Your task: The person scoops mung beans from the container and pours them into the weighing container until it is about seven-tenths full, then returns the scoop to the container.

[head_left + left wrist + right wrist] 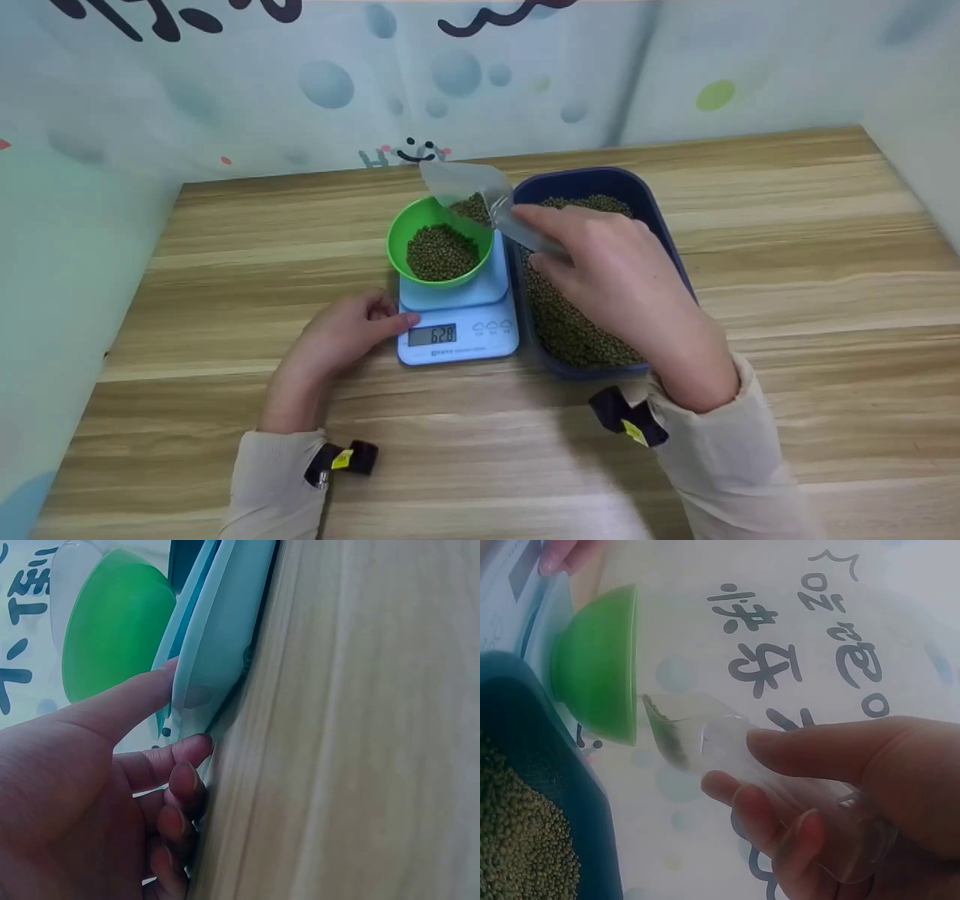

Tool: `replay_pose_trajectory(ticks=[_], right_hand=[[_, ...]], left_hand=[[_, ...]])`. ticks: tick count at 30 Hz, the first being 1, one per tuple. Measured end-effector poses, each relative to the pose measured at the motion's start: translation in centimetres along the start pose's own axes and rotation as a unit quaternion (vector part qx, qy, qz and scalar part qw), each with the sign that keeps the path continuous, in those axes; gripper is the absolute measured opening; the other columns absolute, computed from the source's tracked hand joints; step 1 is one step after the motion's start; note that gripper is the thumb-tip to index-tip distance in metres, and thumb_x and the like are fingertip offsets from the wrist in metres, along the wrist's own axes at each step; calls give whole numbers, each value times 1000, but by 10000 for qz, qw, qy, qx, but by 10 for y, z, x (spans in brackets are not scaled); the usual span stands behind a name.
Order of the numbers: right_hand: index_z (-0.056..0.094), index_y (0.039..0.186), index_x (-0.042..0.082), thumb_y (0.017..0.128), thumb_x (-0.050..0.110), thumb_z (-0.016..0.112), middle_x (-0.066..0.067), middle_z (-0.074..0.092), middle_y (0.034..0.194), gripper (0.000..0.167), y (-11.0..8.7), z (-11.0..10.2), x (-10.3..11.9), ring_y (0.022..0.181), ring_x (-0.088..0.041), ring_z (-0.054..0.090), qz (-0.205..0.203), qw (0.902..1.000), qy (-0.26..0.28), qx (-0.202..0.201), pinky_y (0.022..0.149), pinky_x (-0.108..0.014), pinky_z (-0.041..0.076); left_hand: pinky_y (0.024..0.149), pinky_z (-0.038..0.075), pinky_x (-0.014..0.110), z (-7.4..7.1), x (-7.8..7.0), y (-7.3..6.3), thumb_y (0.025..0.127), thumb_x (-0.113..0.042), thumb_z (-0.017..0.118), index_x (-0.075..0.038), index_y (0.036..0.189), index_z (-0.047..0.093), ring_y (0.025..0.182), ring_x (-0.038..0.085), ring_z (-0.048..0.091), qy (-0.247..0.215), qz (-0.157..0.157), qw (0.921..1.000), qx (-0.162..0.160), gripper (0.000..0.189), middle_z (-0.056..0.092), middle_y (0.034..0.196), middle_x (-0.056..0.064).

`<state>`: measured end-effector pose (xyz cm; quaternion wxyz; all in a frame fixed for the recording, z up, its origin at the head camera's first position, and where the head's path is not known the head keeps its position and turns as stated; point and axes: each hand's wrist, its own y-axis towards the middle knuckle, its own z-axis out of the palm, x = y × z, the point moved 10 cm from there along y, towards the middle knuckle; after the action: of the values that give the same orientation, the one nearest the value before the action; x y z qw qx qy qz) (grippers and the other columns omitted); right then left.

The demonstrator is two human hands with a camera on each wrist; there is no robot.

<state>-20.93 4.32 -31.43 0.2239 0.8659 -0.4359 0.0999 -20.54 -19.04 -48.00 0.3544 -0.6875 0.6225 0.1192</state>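
My right hand [611,266] grips the handle of a clear plastic scoop [724,739] with some mung beans in it. The scoop is tilted over the rim of a green bowl [596,664], which holds a heap of mung beans [441,253]. Under the bowl is a light blue kitchen scale [491,337]; its display [433,334] shows digits that look like 628. My left hand [341,337] holds the scale's left edge. In the left wrist view, the thumb lies on the upper edge and the index fingertip touches the side below, with the other fingers curled.
Right beside the scale stands a dark blue tub [652,202] holding many mung beans. Both sit on a wood-grain table [810,315]. Behind the table is a printed backdrop [525,90] with bubbles and lettering.
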Motion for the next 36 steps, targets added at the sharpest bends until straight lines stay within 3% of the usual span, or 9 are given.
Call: replay_pose_trajectory(ticks=[21, 36], right_hand=[[52, 125, 19, 84, 12, 58, 1, 59, 113, 42, 0, -1, 0, 96, -16, 56, -3, 9999, -80, -117, 76, -38, 44], [53, 123, 19, 79, 2, 57, -5, 61, 100, 48, 0, 3, 6, 80, -20, 57, -49, 9994, -259, -209, 66, -39, 46]], left_hand=[[54, 32, 30, -1, -1, 0, 72, -61, 59, -13, 85, 57, 62, 17, 41, 6, 98, 9999, -90, 50, 45, 66, 0], [54, 34, 31, -1, -1, -1, 72, -62, 59, -13, 85, 56, 63, 18, 42, 26, 2, 10000, -67, 50, 46, 68, 2]])
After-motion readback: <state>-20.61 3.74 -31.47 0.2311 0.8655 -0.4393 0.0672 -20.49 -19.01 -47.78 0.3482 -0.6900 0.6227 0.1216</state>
